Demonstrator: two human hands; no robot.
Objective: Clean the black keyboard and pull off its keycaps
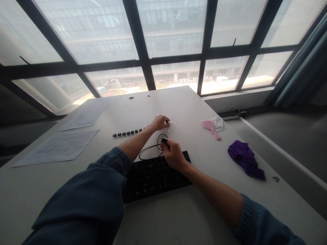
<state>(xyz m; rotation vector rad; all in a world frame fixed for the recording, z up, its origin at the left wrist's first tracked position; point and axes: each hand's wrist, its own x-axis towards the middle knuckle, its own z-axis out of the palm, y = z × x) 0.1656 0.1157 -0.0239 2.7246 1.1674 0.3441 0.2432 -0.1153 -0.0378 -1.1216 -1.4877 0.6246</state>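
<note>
A black keyboard [153,177] lies on the white table [178,105] in front of me, with its black cable [149,149] looped just beyond it. My right hand [173,154] is closed on a small black keycap at the keyboard's far edge. My left hand [160,122] reaches further out, fingers curled and pinched on something small that I cannot make out, beside the end of a row of black keycaps [127,133] lined up on the table.
A pink hairbrush [211,128] and a white cloth [218,123] lie to the right, a purple cloth [245,159] nearer. Paper sheets [58,146] lie at the left. The table's right edge drops beside a sill below large windows.
</note>
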